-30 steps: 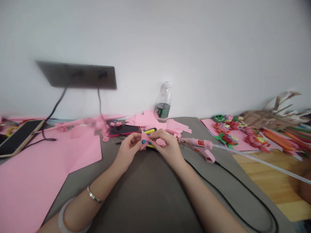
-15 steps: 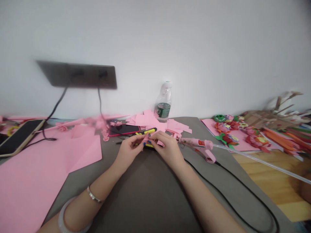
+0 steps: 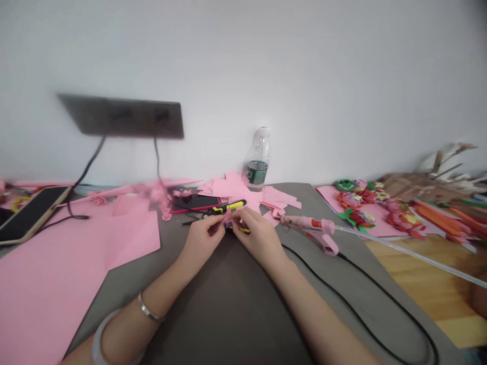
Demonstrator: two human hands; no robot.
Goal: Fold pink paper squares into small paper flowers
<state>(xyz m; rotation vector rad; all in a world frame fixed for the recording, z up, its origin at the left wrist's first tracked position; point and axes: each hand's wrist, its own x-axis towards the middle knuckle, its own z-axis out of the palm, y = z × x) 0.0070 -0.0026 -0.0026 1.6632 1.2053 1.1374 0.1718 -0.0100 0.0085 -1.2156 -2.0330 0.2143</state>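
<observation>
Between my fingertips is a small folded piece of pink paper (image 3: 228, 218), partly hidden by them. My left hand (image 3: 203, 237) pinches it from the left, and my right hand (image 3: 255, 234) is closed on its right side. Just behind the hands lie yellow-and-black pliers (image 3: 230, 206), their handles partly covered by my fingers. A phone with a red edge (image 3: 196, 203) is beyond my left hand. Loose pink paper pieces (image 3: 236, 188) are scattered behind the pliers. To the right of my right hand rests a pink glue gun (image 3: 310, 226) with a clear glue stick in its back.
A plastic bottle (image 3: 257, 162) stands against the wall. Large pink paper (image 3: 57, 268) and another phone (image 3: 32, 215) lie at left. Paper flowers (image 3: 359, 215) are at right. The glue gun's black cord (image 3: 357, 309) curves across the grey mat (image 3: 228, 314).
My fingers have shifted around the pink paper; its pointed tip, seen before between them, now looks more folded in. The glue gun and other things have stayed put.
</observation>
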